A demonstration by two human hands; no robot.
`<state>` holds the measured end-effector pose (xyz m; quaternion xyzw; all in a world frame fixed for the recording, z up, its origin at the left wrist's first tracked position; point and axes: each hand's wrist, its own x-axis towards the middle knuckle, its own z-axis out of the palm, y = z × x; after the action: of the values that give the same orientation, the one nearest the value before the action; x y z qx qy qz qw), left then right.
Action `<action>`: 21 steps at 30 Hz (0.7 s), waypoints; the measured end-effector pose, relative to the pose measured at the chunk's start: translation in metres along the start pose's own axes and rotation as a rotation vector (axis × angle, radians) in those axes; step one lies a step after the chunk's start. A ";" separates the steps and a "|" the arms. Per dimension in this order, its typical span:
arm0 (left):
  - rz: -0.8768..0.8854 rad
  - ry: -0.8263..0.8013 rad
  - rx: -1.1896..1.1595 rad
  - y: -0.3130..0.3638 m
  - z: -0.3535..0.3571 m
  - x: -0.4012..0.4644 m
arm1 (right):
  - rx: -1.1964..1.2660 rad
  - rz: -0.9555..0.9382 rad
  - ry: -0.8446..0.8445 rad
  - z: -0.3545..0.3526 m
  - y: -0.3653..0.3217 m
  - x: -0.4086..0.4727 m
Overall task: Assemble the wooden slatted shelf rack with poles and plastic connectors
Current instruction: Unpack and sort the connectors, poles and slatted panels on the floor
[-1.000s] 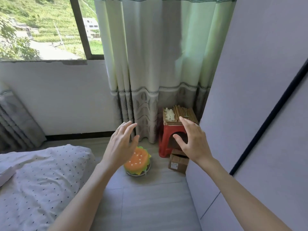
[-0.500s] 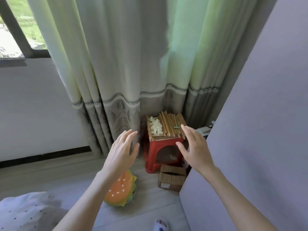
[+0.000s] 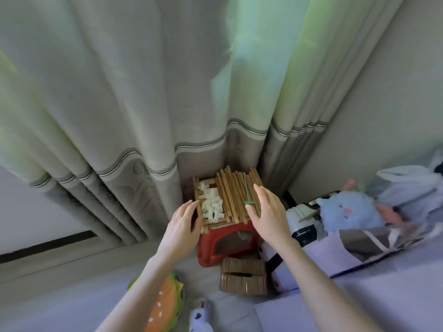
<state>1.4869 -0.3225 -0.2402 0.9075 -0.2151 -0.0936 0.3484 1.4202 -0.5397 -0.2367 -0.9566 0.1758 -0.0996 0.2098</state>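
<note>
A wooden slatted panel [image 3: 200, 221] lies on a red plastic stool [image 3: 224, 240] by the curtain. On it sit a pile of white plastic connectors [image 3: 212, 206] and a bundle of wooden poles [image 3: 236, 195] with a green tie [image 3: 247, 194] across them. My left hand [image 3: 184, 224] reaches the panel's left edge with fingers spread. My right hand [image 3: 267, 209] hovers over the poles' right side, fingers straight. Neither hand holds anything.
A green-grey curtain [image 3: 167, 92] hangs behind the stool. A cardboard box [image 3: 243, 275] stands in front of it on the floor. A burger-shaped cushion [image 3: 165, 305] lies lower left. A blue plush toy [image 3: 347, 212] and bags sit at the right.
The view has come closer and tilted down onto the stool. Both hands have moved forward to either side of the parts pile.
</note>
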 end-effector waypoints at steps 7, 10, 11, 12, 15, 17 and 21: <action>-0.164 -0.270 -0.196 -0.055 0.078 0.138 | 0.091 0.185 -0.129 0.077 0.054 0.096; -0.273 -0.304 -0.246 -0.084 0.111 0.186 | 0.198 0.239 -0.178 0.104 0.086 0.135; -0.331 -0.312 -0.264 -0.094 0.121 0.197 | 0.239 0.266 -0.206 0.114 0.098 0.147; -0.384 -0.310 -0.287 -0.105 0.132 0.208 | 0.273 0.293 -0.238 0.125 0.110 0.158; -0.532 -0.286 -0.317 -0.138 0.170 0.228 | 0.366 0.426 -0.321 0.163 0.153 0.188; -0.617 -0.259 -0.349 -0.158 0.193 0.239 | 0.409 0.571 -0.322 0.190 0.181 0.206; -0.896 -0.070 -0.545 -0.196 0.229 0.261 | 0.404 0.871 -0.293 0.235 0.234 0.243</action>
<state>1.7097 -0.4462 -0.5466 0.7833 0.2146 -0.3162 0.4903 1.6365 -0.7446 -0.5206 -0.7388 0.5047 0.1005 0.4353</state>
